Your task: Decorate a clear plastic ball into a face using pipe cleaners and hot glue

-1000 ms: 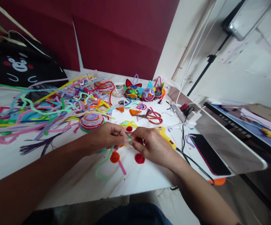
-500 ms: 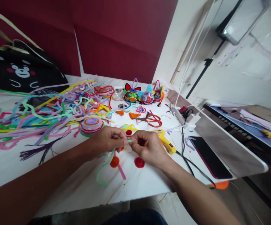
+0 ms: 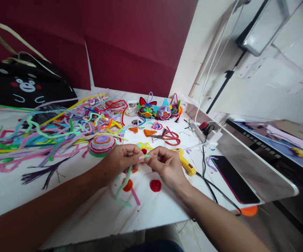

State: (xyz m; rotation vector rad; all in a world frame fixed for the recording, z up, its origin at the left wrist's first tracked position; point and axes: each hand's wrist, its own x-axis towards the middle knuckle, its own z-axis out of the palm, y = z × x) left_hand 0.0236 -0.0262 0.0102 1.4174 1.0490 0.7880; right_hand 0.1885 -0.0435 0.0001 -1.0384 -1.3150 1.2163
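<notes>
Both hands meet above the near part of the table (image 3: 22, 189): the left hand (image 3: 122, 161) and right hand (image 3: 167, 166) pinch the top end of a pale green pipe cleaner (image 3: 126, 174), fingers closed tight on it. Most of its length hangs loose, curving down to the table, so the winding looks barely begun. A red coil (image 3: 155, 185) and an orange coil (image 3: 128, 184) lie finished below.

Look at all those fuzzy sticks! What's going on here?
A person's left hand and right hand both pinch one light green pipe cleaner just above a white table. An orange coil and a red coil lie below the hands. A colourful pile of pipe cleaners sits to the left; scissors and a yellow glue gun lie nearby.
</notes>
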